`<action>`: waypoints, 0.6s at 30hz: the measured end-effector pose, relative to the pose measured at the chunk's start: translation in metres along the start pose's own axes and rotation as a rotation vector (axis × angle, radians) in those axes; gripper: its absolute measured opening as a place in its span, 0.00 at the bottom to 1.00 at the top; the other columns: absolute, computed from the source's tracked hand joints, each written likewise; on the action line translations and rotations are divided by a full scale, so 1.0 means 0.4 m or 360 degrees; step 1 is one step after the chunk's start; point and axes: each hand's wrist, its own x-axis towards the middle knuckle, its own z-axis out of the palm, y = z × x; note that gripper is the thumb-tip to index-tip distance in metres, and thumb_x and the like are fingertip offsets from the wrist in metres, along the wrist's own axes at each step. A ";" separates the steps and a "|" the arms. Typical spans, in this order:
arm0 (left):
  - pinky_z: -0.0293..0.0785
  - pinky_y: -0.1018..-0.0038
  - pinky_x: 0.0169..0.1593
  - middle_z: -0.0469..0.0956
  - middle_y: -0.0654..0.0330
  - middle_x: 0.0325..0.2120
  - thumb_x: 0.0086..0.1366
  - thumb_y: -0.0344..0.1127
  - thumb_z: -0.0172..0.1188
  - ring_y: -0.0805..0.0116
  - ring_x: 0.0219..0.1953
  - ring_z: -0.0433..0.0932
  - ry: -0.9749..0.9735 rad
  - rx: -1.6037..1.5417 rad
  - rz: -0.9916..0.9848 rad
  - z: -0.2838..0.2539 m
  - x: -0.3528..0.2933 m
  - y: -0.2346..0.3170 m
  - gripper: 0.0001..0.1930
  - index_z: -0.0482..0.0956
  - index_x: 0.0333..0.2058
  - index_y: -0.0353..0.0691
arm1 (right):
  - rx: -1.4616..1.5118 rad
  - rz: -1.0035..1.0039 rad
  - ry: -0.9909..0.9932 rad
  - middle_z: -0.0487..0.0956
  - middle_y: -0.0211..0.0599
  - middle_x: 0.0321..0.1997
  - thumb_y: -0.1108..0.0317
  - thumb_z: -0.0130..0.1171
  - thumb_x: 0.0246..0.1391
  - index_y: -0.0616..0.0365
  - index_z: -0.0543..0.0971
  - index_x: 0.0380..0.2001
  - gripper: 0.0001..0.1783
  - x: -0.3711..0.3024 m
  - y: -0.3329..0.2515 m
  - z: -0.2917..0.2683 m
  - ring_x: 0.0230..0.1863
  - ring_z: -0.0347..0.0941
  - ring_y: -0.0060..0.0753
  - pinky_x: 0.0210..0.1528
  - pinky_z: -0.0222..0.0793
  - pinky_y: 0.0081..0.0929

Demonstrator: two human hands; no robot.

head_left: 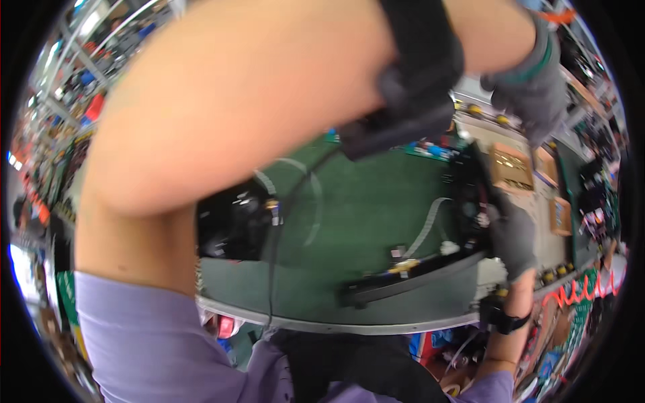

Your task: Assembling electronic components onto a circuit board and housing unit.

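Observation:
My left arm sweeps across the upper part of the view, and my left hand (534,97), in a grey glove, is at the far right above the table's edge. Motion blurs its fingers, so I cannot make out what they hold. At the right, my right hand (514,238), gloved in grey too, grips the side of a black plastic frame (467,195). A long black bar (416,279) runs from the frame's near end toward the middle. Ribbon cable (428,228) and small yellowish connectors (403,266) lie within the frame's angle.
Green matting (369,201) covers the worktable. Another black part (232,225) lies on the left, under my raised arm. Open cardboard boxes (512,168) of small parts stand at the right, near a coiled orange cord (581,289). A dark cable (273,269) hangs across the table's front edge.

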 end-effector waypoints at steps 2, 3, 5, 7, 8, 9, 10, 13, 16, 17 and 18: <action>0.74 0.68 0.44 0.82 0.62 0.36 0.66 0.45 0.60 0.70 0.35 0.77 0.0113 0.0071 -0.0169 -0.044 -0.216 -0.035 0.16 0.81 0.47 0.45 | 0.0067 -0.0042 0.0188 0.82 0.50 0.36 0.57 0.61 0.56 0.48 0.74 0.60 0.28 0.004 0.023 -0.009 0.38 0.80 0.51 0.41 0.73 0.41; 0.74 0.70 0.44 0.82 0.62 0.36 0.66 0.44 0.60 0.72 0.36 0.77 0.0150 0.0107 -0.0277 -0.059 -0.345 -0.038 0.16 0.80 0.49 0.45 | 0.0075 0.0029 0.0253 0.82 0.47 0.39 0.59 0.64 0.53 0.49 0.72 0.62 0.32 -0.004 0.026 -0.021 0.40 0.80 0.47 0.42 0.73 0.39; 0.74 0.73 0.45 0.82 0.62 0.36 0.67 0.43 0.60 0.74 0.37 0.77 0.0226 0.0151 -0.0538 -0.061 -0.580 -0.037 0.17 0.79 0.52 0.45 | 0.0295 0.0126 0.0502 0.79 0.40 0.43 0.63 0.68 0.51 0.51 0.71 0.64 0.35 -0.037 0.000 -0.048 0.38 0.74 0.34 0.40 0.70 0.33; 0.74 0.76 0.45 0.82 0.61 0.37 0.69 0.42 0.59 0.77 0.38 0.76 0.0311 0.0234 -0.0766 -0.031 -0.770 -0.026 0.19 0.77 0.56 0.44 | 0.0671 -0.0176 0.0601 0.78 0.39 0.44 0.64 0.66 0.52 0.58 0.71 0.62 0.34 -0.098 -0.069 -0.074 0.36 0.71 0.32 0.40 0.70 0.33; 0.74 0.77 0.46 0.82 0.61 0.37 0.69 0.41 0.59 0.79 0.38 0.76 0.0308 0.0095 -0.1029 0.000 -0.847 -0.024 0.20 0.76 0.58 0.44 | 0.0764 -0.0372 0.0547 0.79 0.39 0.46 0.63 0.66 0.53 0.61 0.71 0.60 0.32 -0.140 -0.120 -0.082 0.37 0.72 0.32 0.40 0.70 0.34; 0.74 0.76 0.49 0.82 0.60 0.41 0.69 0.41 0.59 0.78 0.43 0.77 0.0317 -0.0060 -0.1310 0.042 -0.923 -0.015 0.20 0.76 0.58 0.44 | 0.0805 -0.0533 0.0490 0.79 0.40 0.47 0.63 0.65 0.53 0.64 0.72 0.59 0.31 -0.181 -0.180 -0.086 0.39 0.74 0.32 0.41 0.71 0.34; 0.75 0.66 0.48 0.81 0.51 0.41 0.65 0.48 0.56 0.58 0.43 0.81 0.0289 -0.0226 -0.1666 0.098 -0.970 -0.029 0.22 0.78 0.54 0.45 | 0.0996 -0.0796 0.0279 0.78 0.43 0.47 0.62 0.66 0.53 0.65 0.73 0.57 0.30 -0.217 -0.245 -0.085 0.40 0.75 0.36 0.42 0.72 0.35; 0.72 0.63 0.55 0.78 0.47 0.50 0.62 0.51 0.62 0.50 0.53 0.77 -0.0091 -0.0273 -0.2147 0.279 -1.123 -0.055 0.30 0.72 0.60 0.47 | 0.0874 -0.1373 -0.0370 0.77 0.53 0.47 0.56 0.68 0.50 0.64 0.72 0.56 0.34 -0.270 -0.434 -0.052 0.43 0.77 0.50 0.43 0.74 0.40; 0.74 0.62 0.53 0.79 0.45 0.47 0.63 0.54 0.61 0.49 0.49 0.78 0.0092 -0.0188 -0.2484 0.466 -1.224 -0.081 0.33 0.69 0.60 0.40 | 0.0771 -0.1358 -0.0444 0.75 0.57 0.49 0.54 0.68 0.49 0.63 0.66 0.62 0.41 -0.278 -0.579 0.022 0.44 0.76 0.57 0.44 0.74 0.43; 0.75 0.63 0.49 0.81 0.46 0.43 0.63 0.53 0.60 0.52 0.43 0.81 0.0241 -0.0384 -0.2628 0.510 -1.249 -0.084 0.31 0.71 0.59 0.39 | 0.0805 -0.1336 -0.0489 0.75 0.57 0.50 0.54 0.68 0.50 0.63 0.63 0.63 0.43 -0.277 -0.604 0.038 0.45 0.76 0.57 0.45 0.74 0.43; 0.75 0.63 0.49 0.81 0.46 0.43 0.63 0.53 0.60 0.52 0.43 0.81 0.0269 -0.0362 -0.2605 0.540 -1.270 -0.089 0.31 0.71 0.59 0.39 | 0.0838 -0.1311 -0.0539 0.74 0.57 0.51 0.53 0.67 0.50 0.62 0.59 0.65 0.45 -0.278 -0.621 0.051 0.46 0.76 0.58 0.46 0.74 0.43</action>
